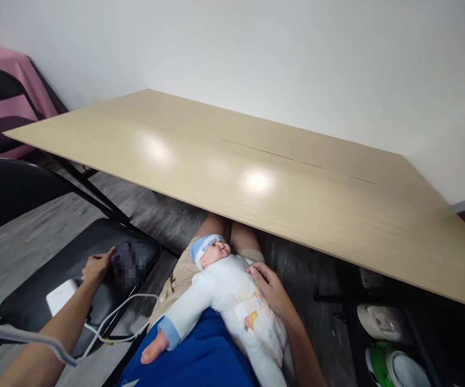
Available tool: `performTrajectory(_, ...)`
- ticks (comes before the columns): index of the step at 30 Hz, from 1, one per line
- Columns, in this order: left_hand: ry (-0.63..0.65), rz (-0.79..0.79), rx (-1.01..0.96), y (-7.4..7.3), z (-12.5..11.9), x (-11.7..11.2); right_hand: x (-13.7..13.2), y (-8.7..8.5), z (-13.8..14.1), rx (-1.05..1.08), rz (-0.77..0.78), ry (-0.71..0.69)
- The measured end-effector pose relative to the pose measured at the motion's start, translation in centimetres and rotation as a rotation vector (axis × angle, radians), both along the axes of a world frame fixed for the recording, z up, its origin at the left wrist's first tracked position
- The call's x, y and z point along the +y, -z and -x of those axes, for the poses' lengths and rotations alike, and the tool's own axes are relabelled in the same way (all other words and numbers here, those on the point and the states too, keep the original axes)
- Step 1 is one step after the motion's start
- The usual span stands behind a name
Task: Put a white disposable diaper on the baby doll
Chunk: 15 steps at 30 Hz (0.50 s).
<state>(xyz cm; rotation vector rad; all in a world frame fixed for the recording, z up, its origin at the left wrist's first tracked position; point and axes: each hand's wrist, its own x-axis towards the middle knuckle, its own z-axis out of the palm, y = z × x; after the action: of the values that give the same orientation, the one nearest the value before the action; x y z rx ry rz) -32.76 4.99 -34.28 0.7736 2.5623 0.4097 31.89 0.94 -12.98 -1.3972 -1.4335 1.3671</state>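
A baby doll [232, 290] lies face up across my lap, in a white suit with blue cuffs and a light blue cap [208, 246] with lettering. My right hand [268, 285] rests on the doll's chest, its fingers bent against the suit, and the forearm runs along the doll's side. Off to the left, my left hand [96, 267] is closed on the near edge of a dark smartphone [120, 262], just over a black chair seat [33, 303]. Part of the phone's screen is blurred out. Beside my left wrist lies a white power bank [62, 296].
A pale wooden table [200, 145] stretches ahead against a white wall. White cables [114, 312] loop between the chair and my lap. Under the table at right are a white container [381, 321] and a green-and-white one [379, 360]. A pink-covered table [35, 80] stands far left.
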Motion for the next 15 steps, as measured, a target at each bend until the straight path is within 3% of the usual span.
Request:
performTrajectory(3,-0.072,-0.020,-0.023,0.3,-0.8,-1.2,0.1,0.1,0.0,-0.002,-0.004,-0.003)
performTrajectory(8,-0.072,-0.088,-0.036,0.5,-2.0,-2.7,0.1,0.2,0.0,-0.002,0.000,-0.008)
performTrajectory(15,-0.065,-0.106,0.011,0.3,-3.4,-2.8,-0.1,0.2,0.1,0.003,0.000,0.010)
